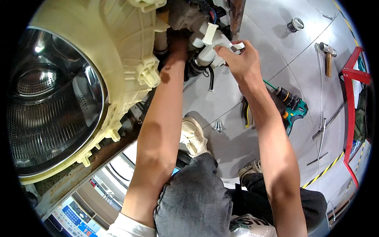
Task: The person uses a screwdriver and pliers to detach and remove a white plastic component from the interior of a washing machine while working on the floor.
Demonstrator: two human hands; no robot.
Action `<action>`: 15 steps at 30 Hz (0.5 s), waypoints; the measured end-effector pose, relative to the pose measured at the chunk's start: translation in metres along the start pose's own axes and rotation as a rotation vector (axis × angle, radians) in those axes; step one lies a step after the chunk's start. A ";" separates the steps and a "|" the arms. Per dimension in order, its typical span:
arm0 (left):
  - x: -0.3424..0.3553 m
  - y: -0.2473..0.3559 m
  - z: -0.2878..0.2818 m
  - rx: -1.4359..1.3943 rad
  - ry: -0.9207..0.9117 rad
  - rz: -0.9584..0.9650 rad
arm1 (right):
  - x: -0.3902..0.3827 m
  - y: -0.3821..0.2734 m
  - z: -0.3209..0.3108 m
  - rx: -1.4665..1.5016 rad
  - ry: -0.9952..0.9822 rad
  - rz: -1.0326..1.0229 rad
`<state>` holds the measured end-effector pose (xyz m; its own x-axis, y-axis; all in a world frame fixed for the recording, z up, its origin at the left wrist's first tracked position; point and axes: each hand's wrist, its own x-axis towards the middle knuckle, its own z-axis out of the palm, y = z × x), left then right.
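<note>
My right hand (244,65) pinches the end of a white plastic housing (211,53), with the thumb on top and the fingers around the far side. A black rubber hose (194,69) joins the housing below, and a thin black tube (211,81) hangs beside it. My left hand (179,42) reaches between this housing and the cream plastic tub (122,51) of a front-loading washing machine. Its fingers are hidden in shadow among the parts. The steel drum (51,102) shows inside the tub at the left. Coloured wires (213,15) run above the housing.
On the tiled floor at the right lie a green cordless drill (294,112), a hammer (328,57), several screws (218,125) and a round grey-and-black part (295,25). Yellow-handled pliers (247,113) lie near my right forearm. A red metal frame (348,118) stands farther right.
</note>
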<state>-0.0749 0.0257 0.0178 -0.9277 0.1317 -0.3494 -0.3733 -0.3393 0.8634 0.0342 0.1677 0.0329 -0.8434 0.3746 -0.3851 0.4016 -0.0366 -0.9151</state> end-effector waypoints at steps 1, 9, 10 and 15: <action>0.001 0.001 0.003 -0.010 -0.005 -0.001 | -0.004 -0.003 0.000 0.010 0.008 -0.012; -0.011 0.007 0.002 -0.111 -0.033 -0.017 | -0.019 0.012 -0.007 0.206 -0.002 0.080; -0.015 0.008 0.002 -0.135 -0.038 -0.023 | -0.025 0.010 -0.007 0.200 0.020 0.074; -0.039 0.010 -0.002 -0.285 -0.062 -0.059 | -0.063 -0.005 0.000 0.097 0.132 0.011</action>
<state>-0.0422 0.0157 0.0397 -0.9063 0.2121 -0.3655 -0.4181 -0.5759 0.7025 0.0856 0.1444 0.0621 -0.7824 0.4917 -0.3821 0.3687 -0.1286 -0.9206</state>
